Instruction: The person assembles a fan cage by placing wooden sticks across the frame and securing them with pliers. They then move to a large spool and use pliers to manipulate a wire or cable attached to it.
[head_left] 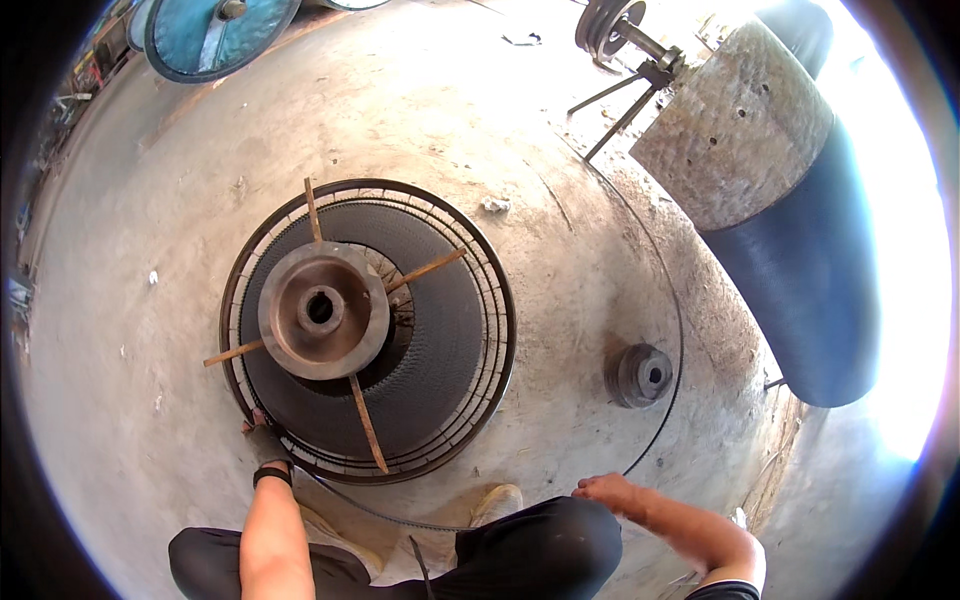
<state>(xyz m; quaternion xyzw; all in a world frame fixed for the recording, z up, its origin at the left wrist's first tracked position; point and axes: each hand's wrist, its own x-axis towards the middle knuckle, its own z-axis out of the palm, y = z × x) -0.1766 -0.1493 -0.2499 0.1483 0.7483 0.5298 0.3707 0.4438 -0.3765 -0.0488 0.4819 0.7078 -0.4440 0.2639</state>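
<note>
a workshop, by its stained bare floor (400, 120), round metal part (628, 376) and wheeled shaft (643, 40) on a stand (657, 74).

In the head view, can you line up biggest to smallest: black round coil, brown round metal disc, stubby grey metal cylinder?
1. Black round coil
2. Brown round metal disc
3. Stubby grey metal cylinder

Ahead on your left is a dark-rimmed blue disc (255, 33); on your right, a mottled grey curved sheet (740, 130) lies against a long blue form (810, 285), near a grooved pulley (602, 30); nearer you, a round metal block (634, 378) rests on the floor (575, 290).
</note>
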